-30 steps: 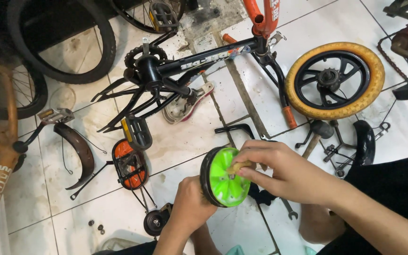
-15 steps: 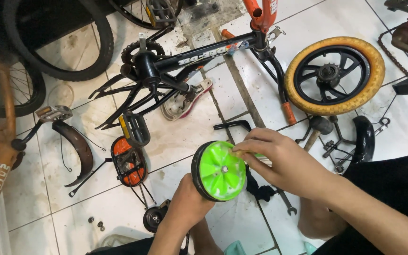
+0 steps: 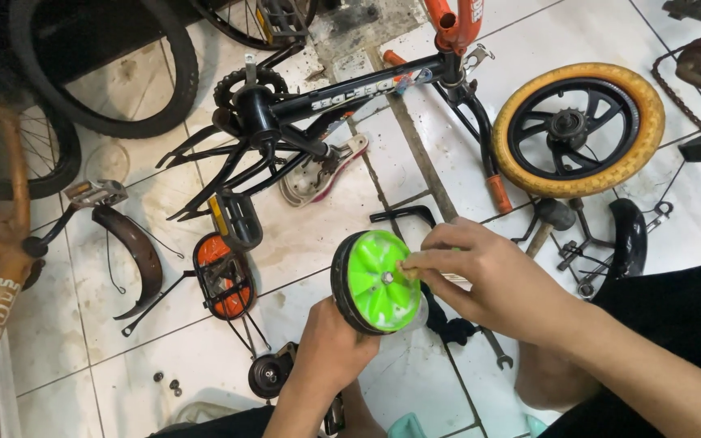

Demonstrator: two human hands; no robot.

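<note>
My left hand (image 3: pixel 330 349) grips a small training wheel (image 3: pixel 375 280) from below; it has a bright green hub and a black tyre and is held above the tiled floor. My right hand (image 3: pixel 488 276) reaches in from the right, its fingertips pinched at the centre hole of the green hub. Whatever the fingers hold there is too small to make out. A black bicycle frame (image 3: pixel 318 113) with crank and chainring lies on the floor beyond the wheel.
A yellow-tyred wheel (image 3: pixel 582 130) lies at the right. An orange and black pedal (image 3: pixel 221 276), black mudguards (image 3: pixel 131 251), a hammer (image 3: pixel 549 219), a wrench (image 3: pixel 492 349) and a second small wheel (image 3: pixel 269 375) lie around. Larger bicycle wheels (image 3: pixel 91 73) stand at the back left.
The training wheel has tilted so its green face turns more toward me. My right fingers have shifted from its rim to the hub centre.
</note>
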